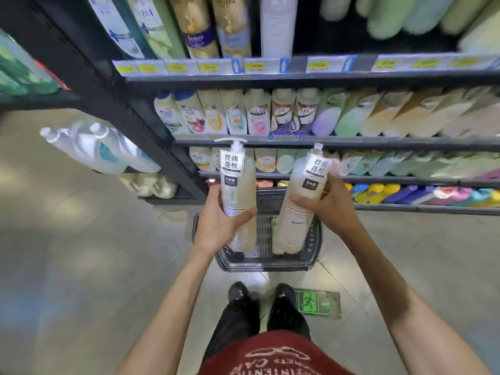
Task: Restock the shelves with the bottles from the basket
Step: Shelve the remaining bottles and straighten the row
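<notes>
Grip: left hand (216, 226) clasps pump bottle (238, 185); right hand (334, 209) clasps second bottle (296, 209).
Source: basket (266, 266) on floor, contents mostly hidden.
Pending: both bottles not yet on shelves (351, 144).

Basket (266, 265) on flr (81, 239) before shelves (324, 143)

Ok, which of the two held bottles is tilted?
The right bottle in the right hand: top leans right; the left bottle in the left hand stands upright.
</notes>
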The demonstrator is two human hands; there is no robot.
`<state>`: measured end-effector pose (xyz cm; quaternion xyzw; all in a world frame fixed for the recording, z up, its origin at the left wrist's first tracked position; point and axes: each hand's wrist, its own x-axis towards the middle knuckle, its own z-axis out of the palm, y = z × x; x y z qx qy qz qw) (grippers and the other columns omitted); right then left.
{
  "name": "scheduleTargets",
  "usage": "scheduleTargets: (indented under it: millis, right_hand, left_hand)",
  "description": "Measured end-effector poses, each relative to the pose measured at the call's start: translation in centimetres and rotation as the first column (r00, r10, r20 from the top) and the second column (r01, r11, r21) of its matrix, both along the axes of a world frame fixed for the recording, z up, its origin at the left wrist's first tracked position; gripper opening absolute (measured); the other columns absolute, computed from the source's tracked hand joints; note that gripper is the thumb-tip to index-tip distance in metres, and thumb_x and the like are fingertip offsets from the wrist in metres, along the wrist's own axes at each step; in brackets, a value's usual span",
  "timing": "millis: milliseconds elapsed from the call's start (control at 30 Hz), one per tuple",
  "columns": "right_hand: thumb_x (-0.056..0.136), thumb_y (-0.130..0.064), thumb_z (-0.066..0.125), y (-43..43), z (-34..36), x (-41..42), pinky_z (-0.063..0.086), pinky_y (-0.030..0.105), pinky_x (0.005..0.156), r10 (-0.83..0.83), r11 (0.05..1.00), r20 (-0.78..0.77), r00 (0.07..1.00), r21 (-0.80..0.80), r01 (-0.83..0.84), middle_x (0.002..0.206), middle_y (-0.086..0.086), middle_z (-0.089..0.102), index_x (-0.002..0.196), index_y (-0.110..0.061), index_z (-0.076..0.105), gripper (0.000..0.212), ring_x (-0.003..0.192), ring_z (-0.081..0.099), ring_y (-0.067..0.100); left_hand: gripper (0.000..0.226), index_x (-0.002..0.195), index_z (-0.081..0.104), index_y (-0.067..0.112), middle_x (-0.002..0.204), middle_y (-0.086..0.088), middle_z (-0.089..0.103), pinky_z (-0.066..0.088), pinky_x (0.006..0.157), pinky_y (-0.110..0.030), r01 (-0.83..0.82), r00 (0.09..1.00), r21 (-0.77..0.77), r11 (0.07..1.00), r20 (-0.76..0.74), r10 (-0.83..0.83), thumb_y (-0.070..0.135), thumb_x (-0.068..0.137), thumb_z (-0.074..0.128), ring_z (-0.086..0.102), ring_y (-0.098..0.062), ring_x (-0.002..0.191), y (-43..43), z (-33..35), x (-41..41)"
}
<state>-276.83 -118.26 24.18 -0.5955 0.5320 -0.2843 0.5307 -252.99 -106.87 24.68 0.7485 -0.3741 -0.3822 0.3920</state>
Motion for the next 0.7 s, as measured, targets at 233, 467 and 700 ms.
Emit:
scheduleTargets:
  millis: [233, 467, 700]
  right_hand:
    - [0.056, -0.024, 0.096, 0.1, 6.2, -1.5, 0.059, 0.026, 0.083, -0.005, 0.997, 0.117, 0.993, -0.081, 0.014, 0.106, -0.013, 0.073, 0.123, -0.031, 0.053, 0.079, 0.099, 0.071, 0.008]
    - [0.049, -0.04, 0.095, -0.5, 11.5, -1.4, 0.057, 0.025, 0.086, 0.013, 0.982, 0.12, 0.993, -0.188, 0.01, 0.115, -0.017, 0.069, 0.117, -0.04, 0.053, 0.08, 0.104, 0.068, 0.001]
    - [0.055, -0.022, 0.097, -1.9, 14.4, -0.9, 0.056, 0.026, 0.084, -0.051, 0.97, 0.124, 0.991, -0.229, 0.078, 0.113, -0.012, 0.07, 0.119, -0.033, 0.052, 0.079, 0.101, 0.068, 0.002]
  left_hand:
    - [0.064, 0.104, 0.05, 0.047, 0.102, 0.035, 0.065, 0.049, 0.067, -0.013, -0.025, 0.997, -0.176, 0.984, 0.064, 0.037, 0.054, 0.053, 0.086, 0.065, 0.01, 0.091, -0.9, 6.4, -2.9]
    - [0.068, 0.109, 0.053, 0.034, 0.101, 0.027, 0.067, 0.053, 0.073, -0.018, 0.04, 0.995, -0.277, 0.96, 0.096, -0.013, 0.053, 0.054, 0.088, 0.066, 0.005, 0.091, -3.2, 9.9, -3.0]
    - [0.075, 0.116, 0.051, 0.032, 0.107, 0.017, 0.069, 0.057, 0.077, -0.032, 0.072, 0.996, -0.309, 0.948, 0.069, -0.054, 0.054, 0.054, 0.086, 0.067, -0.001, 0.096, -4.9, 11.9, -1.5]
